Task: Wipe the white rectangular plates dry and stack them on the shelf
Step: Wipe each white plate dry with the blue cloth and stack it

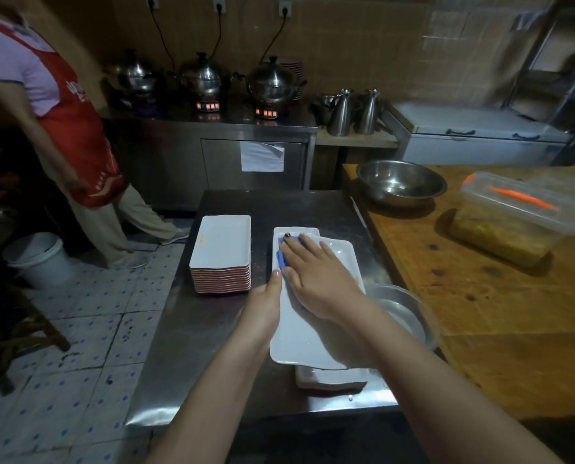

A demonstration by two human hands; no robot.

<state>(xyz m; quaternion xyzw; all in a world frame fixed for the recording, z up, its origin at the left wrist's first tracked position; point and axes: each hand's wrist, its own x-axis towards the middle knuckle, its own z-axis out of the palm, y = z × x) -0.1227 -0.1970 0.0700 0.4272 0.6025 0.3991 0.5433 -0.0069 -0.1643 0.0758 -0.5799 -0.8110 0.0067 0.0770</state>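
- Blue cloth (284,254) pinned flat on white plate (299,336) under right hand (316,279), fingers straight.
- Left hand (266,306) gripping plate's left rim, thumb on top.
- Plate atop small pile (331,380) on steel table (192,329); taller stack (224,252) near, to the left.

Steel bowl (400,183), 3 pots (203,76)

Far edge: a bare strip of the steel worktop (279,205) lies open across its width.
Left edge: a tall plate stack (224,252) stands midway; the near left corner is bare.
Middle: a narrow gap runs between that stack and the white plate (299,333), blocked near by the left hand (262,309).
Right edge: a shallow bowl (409,316) sits just beside the plate, with the wooden table (480,313) adjoining.
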